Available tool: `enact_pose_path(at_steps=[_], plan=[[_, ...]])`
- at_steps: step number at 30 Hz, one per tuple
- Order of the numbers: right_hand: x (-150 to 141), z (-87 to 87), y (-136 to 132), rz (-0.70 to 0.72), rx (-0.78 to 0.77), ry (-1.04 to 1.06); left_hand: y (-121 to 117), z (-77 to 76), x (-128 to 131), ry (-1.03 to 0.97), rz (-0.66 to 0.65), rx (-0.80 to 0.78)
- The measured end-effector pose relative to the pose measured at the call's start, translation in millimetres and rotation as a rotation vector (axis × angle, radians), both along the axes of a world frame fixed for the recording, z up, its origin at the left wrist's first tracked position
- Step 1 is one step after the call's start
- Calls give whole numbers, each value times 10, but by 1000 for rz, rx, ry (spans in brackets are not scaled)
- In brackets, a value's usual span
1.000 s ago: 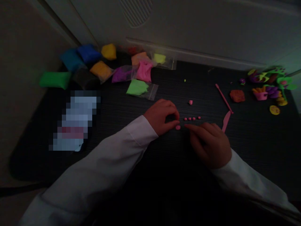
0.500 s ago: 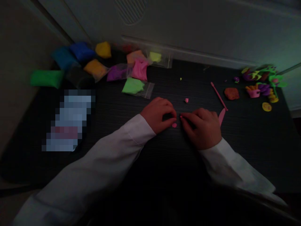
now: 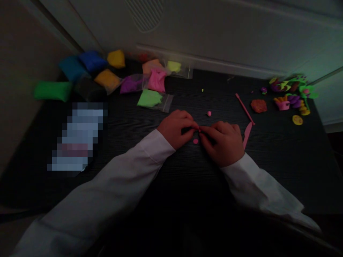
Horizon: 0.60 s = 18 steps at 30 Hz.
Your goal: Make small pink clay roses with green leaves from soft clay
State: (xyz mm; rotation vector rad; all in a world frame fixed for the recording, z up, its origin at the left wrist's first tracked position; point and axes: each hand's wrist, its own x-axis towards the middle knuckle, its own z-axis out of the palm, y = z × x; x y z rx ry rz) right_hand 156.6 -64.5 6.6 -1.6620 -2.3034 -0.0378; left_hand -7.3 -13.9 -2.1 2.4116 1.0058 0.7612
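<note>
My left hand (image 3: 176, 129) and my right hand (image 3: 224, 142) meet at their fingertips over the dark table. Between them is a tiny piece of pink clay (image 3: 199, 130), mostly covered by the fingers. Both hands are closed in a pinch on it. Just below the fingertips a flat pink clay disc (image 3: 195, 141) lies on the table. Beyond my right hand sits a small pink clay lump (image 3: 209, 114). A pink modelling knife (image 3: 248, 135) lies beside the right hand's knuckles, its end touching a thin pink stick tool (image 3: 244, 109).
Bags of coloured clay, including a light green one (image 3: 150, 99), lie at the back left. A phone with a blurred screen (image 3: 80, 135) rests on the left. At right are a reddish-brown lump (image 3: 258, 106), small clay figures (image 3: 282, 103) and a yellow disc (image 3: 297, 120).
My hands have come together: the left fingertips now touch the pink clay piece in the right hand's pinch. The view has shifted slightly. The pink disc stays on the table.
</note>
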Motion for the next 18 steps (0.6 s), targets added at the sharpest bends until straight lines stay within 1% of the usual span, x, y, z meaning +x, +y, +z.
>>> enact_pose_path(at_steps=[6, 11, 18], plan=[[52, 24, -48, 27, 2, 33, -6, 19, 0, -16, 23, -10], [72, 43, -83, 75, -9, -11, -9, 16, -4, -43, 31, -1], [47, 48, -89, 80, -44, -76, -13, 17, -2, -45, 33, -14]])
